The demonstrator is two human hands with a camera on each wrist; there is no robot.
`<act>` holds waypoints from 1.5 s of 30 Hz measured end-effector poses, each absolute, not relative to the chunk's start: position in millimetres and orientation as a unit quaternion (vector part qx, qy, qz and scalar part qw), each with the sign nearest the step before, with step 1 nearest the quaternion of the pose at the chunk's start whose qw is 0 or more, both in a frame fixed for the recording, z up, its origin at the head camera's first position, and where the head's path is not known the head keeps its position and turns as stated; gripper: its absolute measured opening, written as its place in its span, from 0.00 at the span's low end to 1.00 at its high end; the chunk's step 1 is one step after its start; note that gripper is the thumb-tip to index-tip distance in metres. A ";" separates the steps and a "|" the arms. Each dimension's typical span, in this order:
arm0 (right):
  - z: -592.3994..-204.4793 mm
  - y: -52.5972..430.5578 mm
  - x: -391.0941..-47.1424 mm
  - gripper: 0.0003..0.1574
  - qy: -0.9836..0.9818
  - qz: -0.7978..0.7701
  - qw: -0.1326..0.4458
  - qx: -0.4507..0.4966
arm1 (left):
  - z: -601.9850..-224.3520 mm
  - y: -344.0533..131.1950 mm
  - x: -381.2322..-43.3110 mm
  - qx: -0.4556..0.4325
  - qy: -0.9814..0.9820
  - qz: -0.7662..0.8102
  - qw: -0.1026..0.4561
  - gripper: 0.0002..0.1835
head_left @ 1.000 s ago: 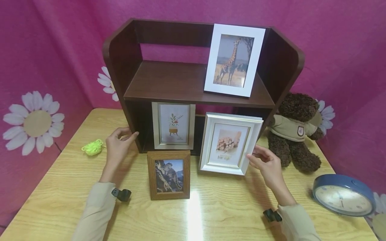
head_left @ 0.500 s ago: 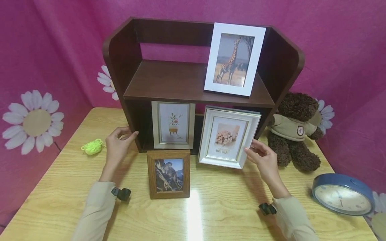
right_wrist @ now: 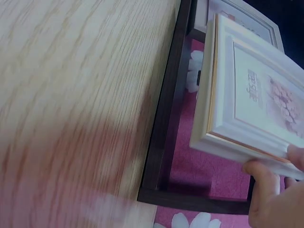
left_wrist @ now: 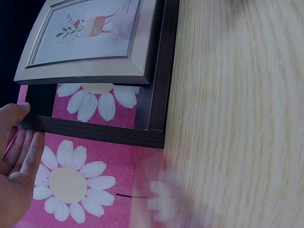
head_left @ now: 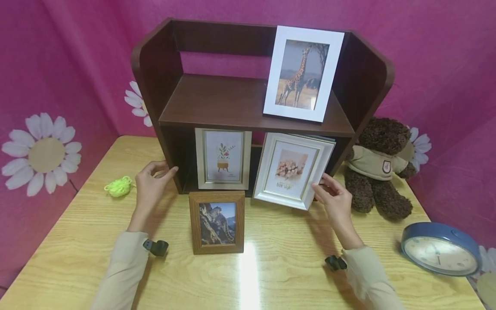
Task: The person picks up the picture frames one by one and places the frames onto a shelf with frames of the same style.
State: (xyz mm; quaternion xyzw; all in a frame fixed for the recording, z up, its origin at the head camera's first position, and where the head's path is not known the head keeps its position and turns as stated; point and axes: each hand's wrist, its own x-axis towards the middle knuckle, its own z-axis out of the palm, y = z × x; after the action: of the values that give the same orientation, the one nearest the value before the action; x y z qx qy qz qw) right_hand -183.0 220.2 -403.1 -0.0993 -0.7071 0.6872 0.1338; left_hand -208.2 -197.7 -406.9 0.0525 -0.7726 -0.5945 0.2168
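My right hand (head_left: 335,202) pinches the lower right edge of a cream-white picture frame (head_left: 290,170) showing pink flowers. That frame tilts, its top just under the upper board of a dark brown shelf unit (head_left: 217,101), and its lower edge is raised off the shelf bottom in the right wrist view. With thumb and fingers on either side, my left hand (head_left: 153,183) grips the unit's left side panel (left_wrist: 95,131). A beige plant-print frame (head_left: 223,159) stands in the lower compartment, to the left of the cream-white one.
On the upper board, at right, stands a white giraffe frame (head_left: 302,73). A brown wooden leopard frame (head_left: 217,221) stands on the table before the unit. Neon yellow yarn (head_left: 119,187) lies left; a teddy bear (head_left: 377,168) and blue clock (head_left: 441,249) are right.
My right hand has carried the cream-white frame up and slightly left, toward the lower compartment, its top now against the upper board's edge in view. The left hand keeps its place on the side panel.
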 end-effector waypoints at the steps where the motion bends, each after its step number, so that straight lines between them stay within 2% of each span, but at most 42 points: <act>1: -403.2 219.5 -183.4 0.29 -0.711 0.683 0.135 -0.100 | -407.0 -197.7 -208.4 0.049 -0.773 -0.593 0.219 0.12; 19: -411.2 204.4 -189.7 0.25 -0.727 0.651 0.197 -0.089 | -407.9 -197.4 -208.4 0.054 -0.773 -0.593 0.219 0.10; 27: -414.5 201.6 -195.0 0.25 -0.747 0.628 0.204 -0.081 | -405.8 -196.8 -207.7 0.051 -0.770 -0.599 0.213 0.13; 37: -415.9 195.4 -201.9 0.25 -0.786 0.572 0.223 -0.077 | -407.8 -199.3 -211.1 0.054 -0.755 -0.613 0.225 0.06; 45: -422.3 193.7 -199.6 0.25 -0.829 0.505 0.235 -0.047 | -408.9 -196.0 -208.9 0.045 -0.754 -0.612 0.234 0.07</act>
State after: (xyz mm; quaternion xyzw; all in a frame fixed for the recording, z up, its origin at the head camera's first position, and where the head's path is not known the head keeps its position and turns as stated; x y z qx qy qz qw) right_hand -199.6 193.7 -422.3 -0.0471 -0.8293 0.5047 0.2353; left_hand -208.9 -196.0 -408.9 0.0452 -0.7539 -0.6121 0.2342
